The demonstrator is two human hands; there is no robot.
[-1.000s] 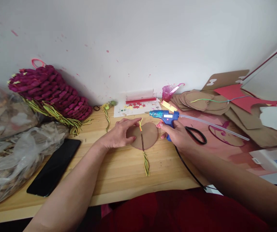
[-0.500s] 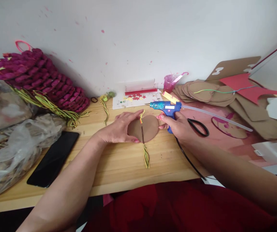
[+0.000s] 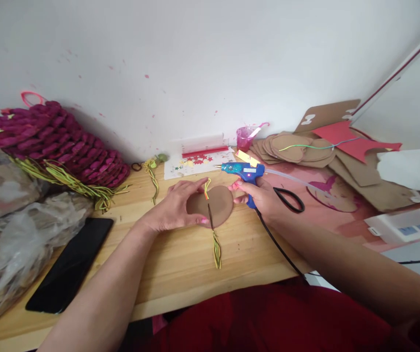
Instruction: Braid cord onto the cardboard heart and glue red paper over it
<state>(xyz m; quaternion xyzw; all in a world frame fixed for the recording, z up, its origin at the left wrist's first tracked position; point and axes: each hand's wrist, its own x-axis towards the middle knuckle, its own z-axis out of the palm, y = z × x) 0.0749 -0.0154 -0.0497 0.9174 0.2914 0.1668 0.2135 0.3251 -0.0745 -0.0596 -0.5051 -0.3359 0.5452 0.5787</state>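
Observation:
A brown heart-shaped card piece (image 3: pixel 220 204) lies on the wooden table (image 3: pixel 180 264) with a bundle of yellow, green and dark threads (image 3: pixel 213 230) running down its middle and off its lower tip. My left hand (image 3: pixel 175 209) lies flat on the heart's left half, fingers stretched out, thumb at the lower edge. My right hand (image 3: pixel 263 195) grips the handle of a blue glue gun (image 3: pixel 241 171), nozzle pointing left just above the heart, a clear glue stick sticking out behind.
A black phone (image 3: pixel 68 266) lies at the left by plastic bags (image 3: pixel 19 234). Magenta woven pieces (image 3: pixel 63 144) are stacked at the wall. Black scissors (image 3: pixel 290 200), brown card cut-outs (image 3: pixel 298 146), red paper, a pink cup (image 3: pixel 244 137) and a sticker sheet (image 3: pixel 195 164) sit behind and right.
My left thumb has slid down to the heart's lower edge. The view has shifted a little; both hands stay on the heart and the glue gun.

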